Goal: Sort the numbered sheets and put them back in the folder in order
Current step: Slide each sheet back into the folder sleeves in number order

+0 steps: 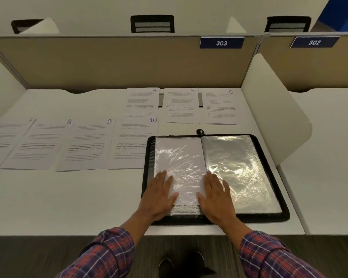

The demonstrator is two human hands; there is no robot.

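Observation:
A black zip folder (269, 157) lies open on the white desk with shiny plastic sleeves. The left sleeve (179, 155) holds a white sheet, blank side up; the right sleeve (239, 167) looks empty. My left hand (159, 195) lies flat on the left sleeve's lower left corner, fingers apart. My right hand (215, 195) lies flat across the spine at the bottom. Sheets 4 (142, 102), 5 (181, 105) and 6 (221, 106) lie in a back row. Sheets 7 (6, 137), 8 (40, 143), 9 (88, 145) and 10 (133, 143) lie in a nearer row at left.
A beige partition (119, 63) with a blue label 303 (221, 43) closes the desk's back. A white side divider (273, 117) stands at right, next to the folder. Chair backs (152, 24) show beyond the partition. My shoes (181, 263) are below the desk edge.

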